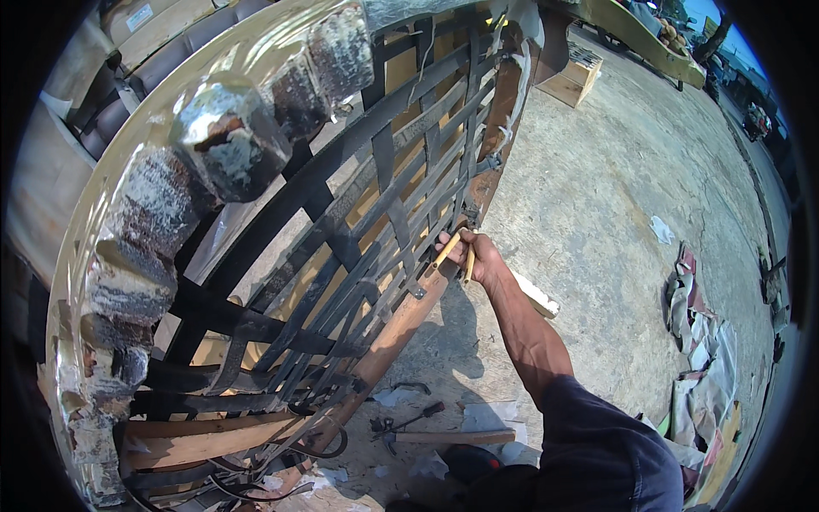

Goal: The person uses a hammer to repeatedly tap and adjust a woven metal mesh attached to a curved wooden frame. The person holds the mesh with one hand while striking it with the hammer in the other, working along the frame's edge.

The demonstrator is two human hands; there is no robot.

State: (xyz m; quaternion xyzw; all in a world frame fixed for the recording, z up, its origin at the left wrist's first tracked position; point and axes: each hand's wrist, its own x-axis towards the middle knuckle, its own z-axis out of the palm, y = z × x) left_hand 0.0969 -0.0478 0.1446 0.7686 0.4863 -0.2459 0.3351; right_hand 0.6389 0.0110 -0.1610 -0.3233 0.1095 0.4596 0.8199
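Observation:
My right hand is closed around a pair of yellow-handled pliers. The jaws point at the wooden rail along the frame's edge, close to frayed dark material there; their tips are too small to make out. Woven black webbing straps span the wooden furniture frame, which stands tilted on its side. Along its left edge runs a bulky moulding with a shiny, clear wrap and worn dark and white patches. My left hand does not show.
On the concrete floor lie a hammer-like tool, a wood strip, a white block and crumpled fabric scraps. A wooden box stands farther off. Loose straps dangle at the frame's lower end.

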